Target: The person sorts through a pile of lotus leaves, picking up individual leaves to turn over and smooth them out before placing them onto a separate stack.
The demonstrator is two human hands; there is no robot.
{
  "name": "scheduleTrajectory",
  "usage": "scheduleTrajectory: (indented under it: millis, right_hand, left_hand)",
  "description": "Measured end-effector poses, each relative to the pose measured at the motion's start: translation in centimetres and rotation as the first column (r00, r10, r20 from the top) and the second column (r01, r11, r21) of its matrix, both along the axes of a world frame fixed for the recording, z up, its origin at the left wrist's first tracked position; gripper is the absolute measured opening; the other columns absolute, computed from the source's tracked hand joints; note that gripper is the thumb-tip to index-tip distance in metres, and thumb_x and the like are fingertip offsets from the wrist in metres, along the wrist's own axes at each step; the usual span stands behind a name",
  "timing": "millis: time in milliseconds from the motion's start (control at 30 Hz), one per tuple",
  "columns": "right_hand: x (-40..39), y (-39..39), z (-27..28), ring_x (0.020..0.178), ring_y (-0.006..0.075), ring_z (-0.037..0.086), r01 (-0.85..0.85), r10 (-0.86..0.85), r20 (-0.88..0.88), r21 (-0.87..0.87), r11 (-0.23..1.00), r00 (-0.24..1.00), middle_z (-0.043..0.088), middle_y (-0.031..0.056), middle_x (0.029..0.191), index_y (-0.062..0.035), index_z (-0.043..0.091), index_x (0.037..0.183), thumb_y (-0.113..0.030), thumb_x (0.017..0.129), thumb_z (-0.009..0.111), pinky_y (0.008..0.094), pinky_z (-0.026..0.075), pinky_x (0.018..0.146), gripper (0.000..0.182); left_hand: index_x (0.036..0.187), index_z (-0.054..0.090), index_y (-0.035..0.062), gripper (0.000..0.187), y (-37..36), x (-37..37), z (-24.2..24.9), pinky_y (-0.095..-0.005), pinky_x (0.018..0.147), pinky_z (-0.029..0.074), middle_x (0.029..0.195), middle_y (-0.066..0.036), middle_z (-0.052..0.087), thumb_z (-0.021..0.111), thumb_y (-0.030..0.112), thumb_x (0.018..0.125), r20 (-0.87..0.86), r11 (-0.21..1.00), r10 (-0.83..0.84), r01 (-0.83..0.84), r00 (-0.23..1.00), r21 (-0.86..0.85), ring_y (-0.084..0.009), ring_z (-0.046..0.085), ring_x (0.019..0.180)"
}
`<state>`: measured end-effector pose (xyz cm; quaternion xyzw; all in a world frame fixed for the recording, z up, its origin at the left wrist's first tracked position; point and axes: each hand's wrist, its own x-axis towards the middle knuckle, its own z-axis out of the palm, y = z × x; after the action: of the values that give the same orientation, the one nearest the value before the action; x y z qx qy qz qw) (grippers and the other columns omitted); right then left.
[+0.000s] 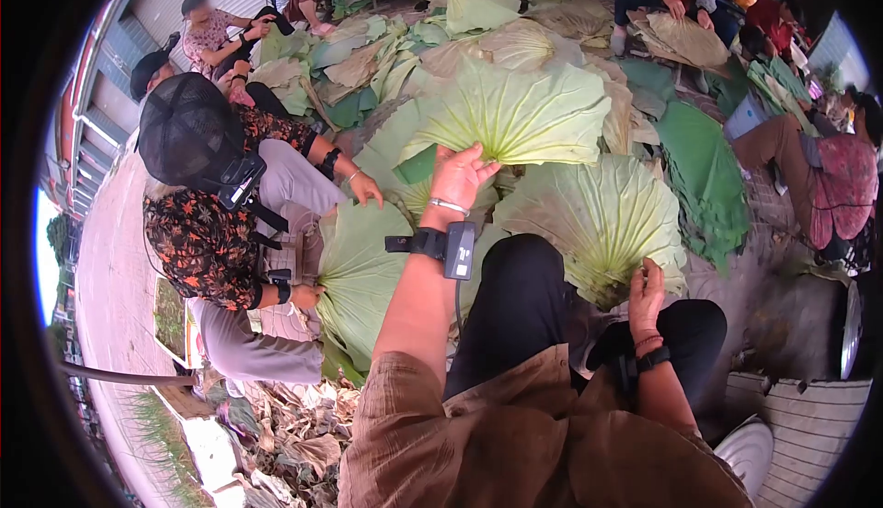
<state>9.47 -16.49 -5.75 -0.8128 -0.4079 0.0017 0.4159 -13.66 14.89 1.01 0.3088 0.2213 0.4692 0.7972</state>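
Observation:
My left hand (463,175) is stretched forward, its fingers closed on the stem end of a large pale green lotus leaf (529,113) that fans out away from me, veins showing. Nearer to me, my right hand (647,295) pinches the lower edge of a second lotus leaf (589,218), spread in front of my knees. That leaf has a brownish, darkened patch near its base. Both wrists wear dark straps, and a small box (459,251) sits on the left one.
A broad heap of green and browned lotus leaves (368,57) lies ahead. On my left a person in a black cap (189,131) holds a lotus leaf (363,260). Several other people sit around the heap. Dry leaf scraps (294,430) lie at lower left, a slatted surface (809,425) at lower right.

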Motion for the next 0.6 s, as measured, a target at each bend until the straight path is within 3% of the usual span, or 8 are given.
scheduleTrajectory:
  millis: [67,133,233,300,400,533,600]
  right_hand:
    - [0.0,0.0,0.2,0.092,0.0354,0.053,0.009,-0.009,-0.004,0.011,1.0,1.0,0.056,0.0191,0.1,0.0019,0.053,0.11,-0.008,0.085,0.053,0.0404,0.043,0.083,0.027]
    - [-0.1,0.0,0.3,0.091,0.0354,0.053,0.018,-0.018,-0.009,0.014,1.0,1.0,0.056,0.0192,0.099,0.0019,0.053,0.109,-0.008,0.085,0.053,0.0407,0.043,0.082,0.027]
    - [-0.3,0.4,0.2,0.089,0.0356,0.053,0.052,-0.052,-0.008,0.014,0.999,0.999,0.055,0.0189,0.098,0.0007,0.053,0.109,-0.007,0.083,0.054,0.0408,0.043,0.08,0.027]
    - [-0.4,0.3,0.2,0.09,0.0362,0.053,0.031,-0.031,0.0,0.001,1.0,1.0,0.056,0.0183,0.098,-0.0008,0.054,0.109,-0.007,0.082,0.055,0.0413,0.043,0.081,0.028]
    - [-0.3,0.2,0.0,0.094,0.0379,0.052,0.029,-0.028,0.043,-0.01,1.0,0.999,0.057,0.0184,0.102,-0.0035,0.055,0.108,-0.007,0.079,0.058,0.0429,0.042,0.083,0.029]
    - [-0.5,0.1,0.9,0.097,0.0381,0.052,0.04,-0.038,0.064,-0.031,0.999,0.997,0.058,0.0174,0.102,-0.0043,0.056,0.106,-0.006,0.076,0.059,0.0445,0.042,0.084,0.03]
    - [-0.4,0.2,1.0,0.097,0.0378,0.052,0.053,-0.051,0.065,-0.029,0.998,0.997,0.058,0.0171,0.102,-0.0044,0.056,0.105,-0.005,0.076,0.059,0.0441,0.042,0.085,0.03]
  left_hand:
    - [0.123,0.038,0.0111,0.042,2.7,-2.5,-2.8,-0.0501,0.088,0.046,0.124,-0.012,0.045,0.059,0.014,0.087,-0.139,0.965,-0.026,-0.011,0.99,-0.261,-0.0295,0.044,0.118]
    - [0.127,0.035,0.0099,0.049,3.0,-4.4,-4.9,-0.0498,0.09,0.044,0.133,-0.014,0.034,0.06,0.021,0.087,-0.472,0.847,-0.057,-0.208,0.88,-0.489,-0.03,0.034,0.124]
    - [0.126,0.038,0.0074,0.048,1.4,-5.0,-7.4,-0.0481,0.086,0.044,0.13,-0.013,0.041,0.059,0.023,0.086,-0.546,0.787,-0.038,-0.312,0.837,-0.533,-0.0292,0.044,0.115]
    - [0.123,0.043,0.0067,0.043,-0.9,-4.2,-7.7,-0.0425,0.081,0.046,0.127,-0.012,0.047,0.059,0.02,0.085,-0.559,0.937,-0.038,-0.165,0.829,-0.309,-0.0266,0.052,0.106]
    - [0.115,0.051,0.007,0.034,-5.4,-0.8,-2.4,-0.0379,0.077,0.048,0.113,-0.01,0.057,0.06,0.018,0.085,-0.477,0.973,-0.105,-0.008,0.872,-0.229,-0.0227,0.058,0.094]
    - [0.111,0.054,0.0076,0.027,-9.4,4.1,1.6,-0.0335,0.075,0.049,0.105,-0.008,0.061,0.06,0.017,0.086,-0.403,0.961,-0.274,0.231,0.873,-0.153,-0.0193,0.06,0.09]
    - [0.106,0.057,0.0078,0.021,-11.3,6.2,2.2,-0.032,0.072,0.049,0.098,-0.006,0.063,0.059,0.016,0.087,-0.362,0.891,-0.451,0.432,0.816,-0.138,-0.0171,0.061,0.083]
